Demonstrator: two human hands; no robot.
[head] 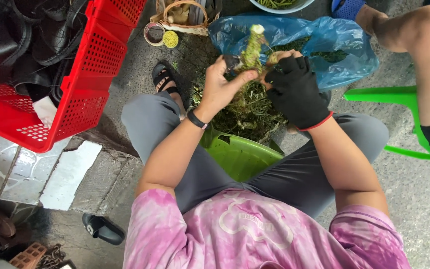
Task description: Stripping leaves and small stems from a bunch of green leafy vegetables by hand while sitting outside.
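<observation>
My left hand [223,85], bare with a black band at the wrist, grips the lower part of a thick pale green vegetable stalk [252,47] that stands upright. My right hand [297,89] wears a black glove with a red cuff and closes on the same stalk from the right side. A dark blade-like piece shows between the hands, but I cannot tell what it is. Below the hands lies a heap of green trimmings [247,112] on the ground between my knees.
A blue plastic bag [324,40] with greens lies behind the hands. A green plastic stool [237,154] is under me, and another green stool [399,94] holds a second person's leg [424,45] at right. A red crate [85,74] stands left; a small basket [180,17] sits at the top.
</observation>
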